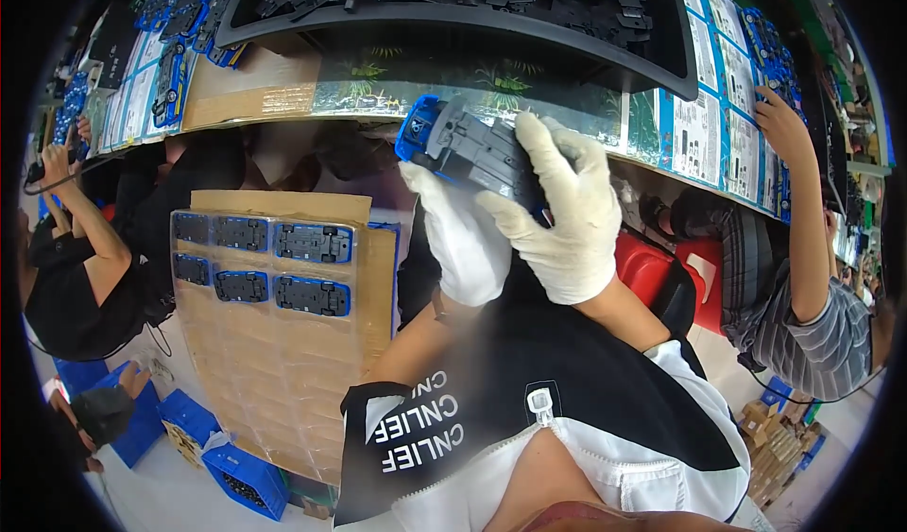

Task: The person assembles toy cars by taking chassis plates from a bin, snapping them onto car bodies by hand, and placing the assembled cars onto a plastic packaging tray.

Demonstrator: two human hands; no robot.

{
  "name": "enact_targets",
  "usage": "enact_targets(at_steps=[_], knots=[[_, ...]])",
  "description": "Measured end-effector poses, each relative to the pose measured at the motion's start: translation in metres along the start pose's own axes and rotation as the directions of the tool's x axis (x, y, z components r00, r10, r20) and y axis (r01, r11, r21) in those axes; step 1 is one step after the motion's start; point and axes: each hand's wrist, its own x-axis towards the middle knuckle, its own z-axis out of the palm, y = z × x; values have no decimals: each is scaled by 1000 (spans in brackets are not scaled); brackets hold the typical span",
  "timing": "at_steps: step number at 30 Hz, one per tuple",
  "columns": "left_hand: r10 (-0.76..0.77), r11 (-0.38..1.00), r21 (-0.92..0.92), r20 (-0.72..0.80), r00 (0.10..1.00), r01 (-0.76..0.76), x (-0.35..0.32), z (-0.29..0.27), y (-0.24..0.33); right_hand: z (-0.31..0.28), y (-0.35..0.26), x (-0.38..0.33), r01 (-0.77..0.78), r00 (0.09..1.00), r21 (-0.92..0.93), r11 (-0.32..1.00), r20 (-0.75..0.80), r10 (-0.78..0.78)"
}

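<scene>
A toy car with a blue body and black chassis is held up in front of me, underside facing me, just off the near edge of the bench. White gloves cover both hands. My right hand is closed around the car's right end, thumb and fingers pressing on the chassis. At the lower left side, my left hand supports the car, its thumb by the blue end; its other fingers are partly hidden. To the left, a clear compartment tray on cardboard holds several similar cars, black undersides up, in two rows at its far end.
A large black bin heaped with black chassis parts stands on the bench. More blue cars lie at the far left, others at the right. Co-workers sit on both sides. Blue crates stand on the floor lower left.
</scene>
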Motion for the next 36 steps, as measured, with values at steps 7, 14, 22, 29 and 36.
enact_targets(at_steps=[7, 14, 22, 29, 36], knots=[[-85, 996, 11, -7, 996, 85, -7, 11, 5, 12, -4, 4, 53, 999, -79, 995, 13, -52], [-114, 993, -22, 13, 993, 114, -8, 12, 2, 15, -3, 3, 144, 988, -163, 976, -29, -150], [25, 998, 58, -235, 972, -12, 10, -3, 8, 0, 10, 3, 193, 977, 404, 894, 6, -213], [27, 999, 25, -163, 986, -23, 0, -16, 5, 5, 15, -13, -641, 768, 667, 380, 557, 316], [52, 994, 111, -273, 961, -22, -23, -24, -2, 24, 23, -40, -595, 802, 768, 236, 549, 236]])
